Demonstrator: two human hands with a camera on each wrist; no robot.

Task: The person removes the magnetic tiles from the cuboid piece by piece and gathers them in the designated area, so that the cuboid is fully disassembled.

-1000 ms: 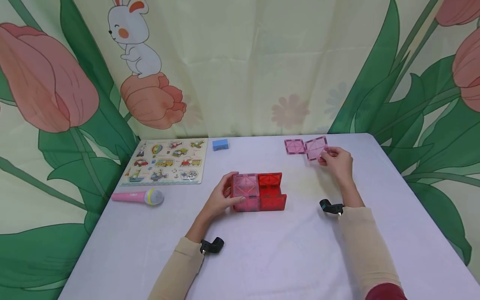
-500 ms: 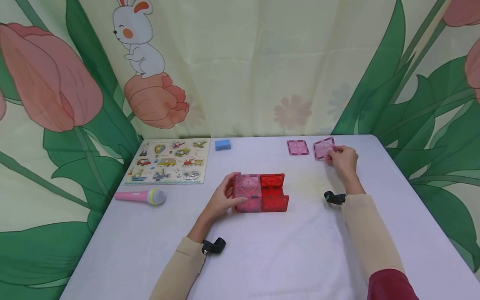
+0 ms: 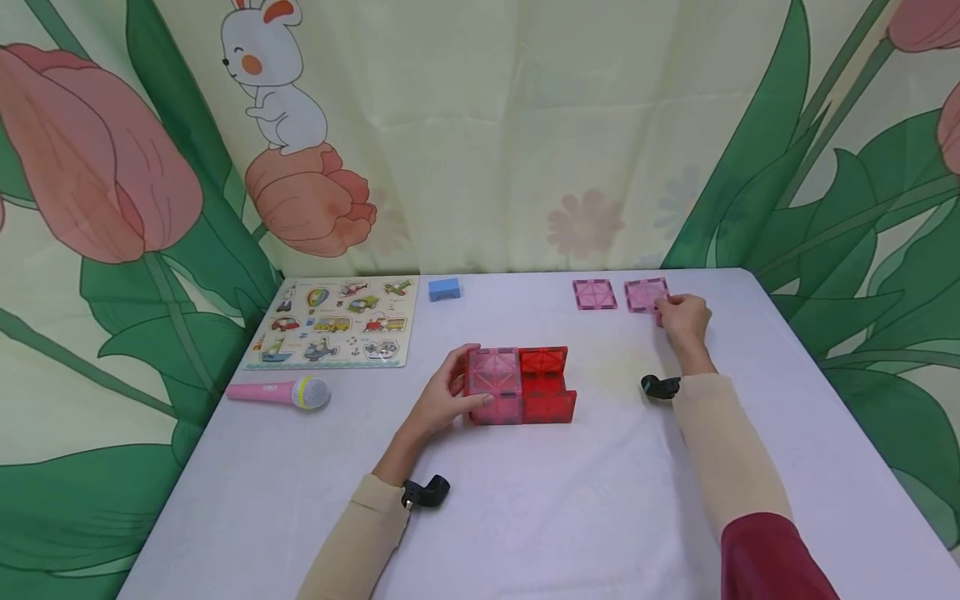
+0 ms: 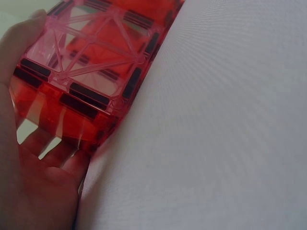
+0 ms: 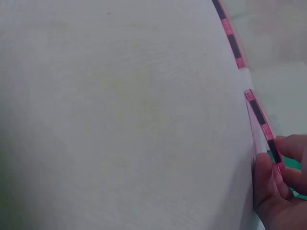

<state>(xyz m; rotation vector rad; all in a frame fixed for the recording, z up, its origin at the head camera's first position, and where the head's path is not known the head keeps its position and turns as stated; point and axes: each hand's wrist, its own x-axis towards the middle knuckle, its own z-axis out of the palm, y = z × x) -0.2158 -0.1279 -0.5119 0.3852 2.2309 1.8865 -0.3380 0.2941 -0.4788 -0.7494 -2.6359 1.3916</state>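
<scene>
My left hand (image 3: 442,396) grips the left end of a box-like build of magnetic tiles, with the thumb on its near side. A pink tile (image 3: 495,371) tops the left half of the build; the right half is red tiles (image 3: 547,400), uncovered on top with one red tile upright at the back. In the left wrist view, fingers show through the red side wall (image 4: 57,120). At the back right, my right hand (image 3: 684,321) pinches a square pink magnetic tile (image 3: 643,295) by its right edge. A second pink tile (image 3: 595,294) lies flat just left of it.
A picture puzzle board (image 3: 333,325) lies at the back left, with a pink toy microphone (image 3: 277,392) in front of it. A small blue block (image 3: 444,289) sits by the table's back edge. A printed curtain (image 3: 465,142) hangs behind the white table (image 3: 562,517).
The right hand has drawn its pink tile rightward, apart from the second one, and lowered it from tilted to nearly flat. The left hand keeps its grip on the build.
</scene>
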